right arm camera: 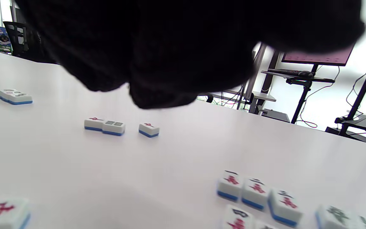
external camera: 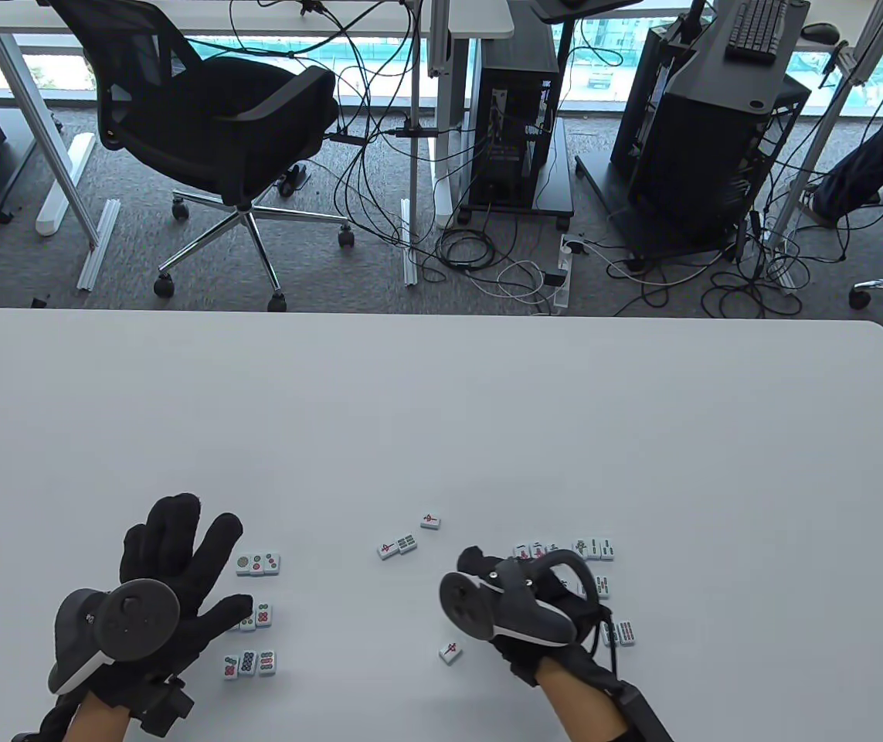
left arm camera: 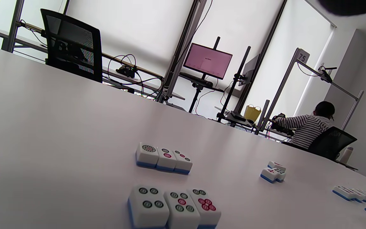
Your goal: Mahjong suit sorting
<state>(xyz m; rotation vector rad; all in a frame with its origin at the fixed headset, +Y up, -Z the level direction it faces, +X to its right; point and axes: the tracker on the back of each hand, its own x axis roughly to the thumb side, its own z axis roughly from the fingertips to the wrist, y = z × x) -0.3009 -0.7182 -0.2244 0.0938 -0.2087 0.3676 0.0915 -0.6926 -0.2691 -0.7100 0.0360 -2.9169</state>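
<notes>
The left hand (external camera: 151,595) is spread flat, fingers (external camera: 178,525) apart, beside three rows of dot tiles (external camera: 258,564) on the desk (external camera: 441,417). The right hand (external camera: 522,607) is held over character and bamboo tiles (external camera: 594,548); whether its fingers are apart or together cannot be told. Loose tiles (external camera: 397,545) are scattered between.

Mahjong tiles (external camera: 258,564) — face-up, small clusters on table (external camera: 441,417)
</notes>
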